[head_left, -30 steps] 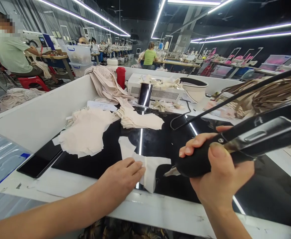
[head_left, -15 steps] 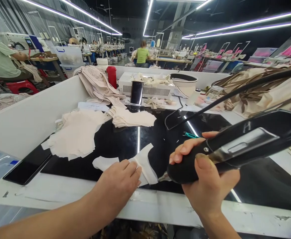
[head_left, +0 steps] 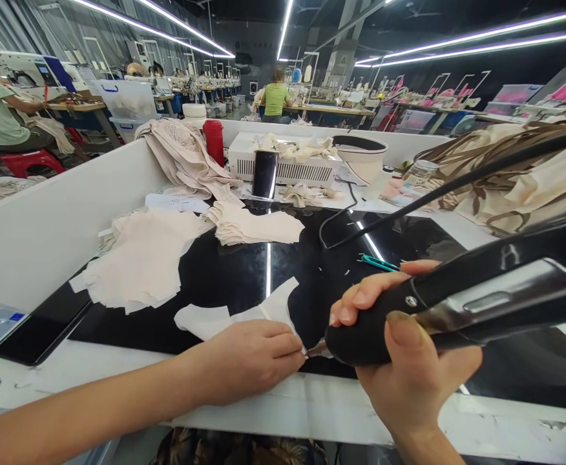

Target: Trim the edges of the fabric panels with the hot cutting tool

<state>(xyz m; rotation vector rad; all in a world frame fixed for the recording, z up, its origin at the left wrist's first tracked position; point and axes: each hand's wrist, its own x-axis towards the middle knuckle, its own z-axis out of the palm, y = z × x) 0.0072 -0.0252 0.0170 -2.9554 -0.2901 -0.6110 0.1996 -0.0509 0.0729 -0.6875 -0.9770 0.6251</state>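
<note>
Left hand (head_left: 249,358) now slid right, flat on the pale fabric piece (head_left: 234,316), fingertips meeting the tip of the black tool (head_left: 457,303) gripped by right hand (head_left: 409,361).

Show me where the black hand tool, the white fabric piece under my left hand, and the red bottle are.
black hand tool (head_left: 360,339), head view, on its rounded front end
white fabric piece (head_left: 205,320), head view, on its left lobe
red bottle (head_left: 214,141), head view, on its body
</note>
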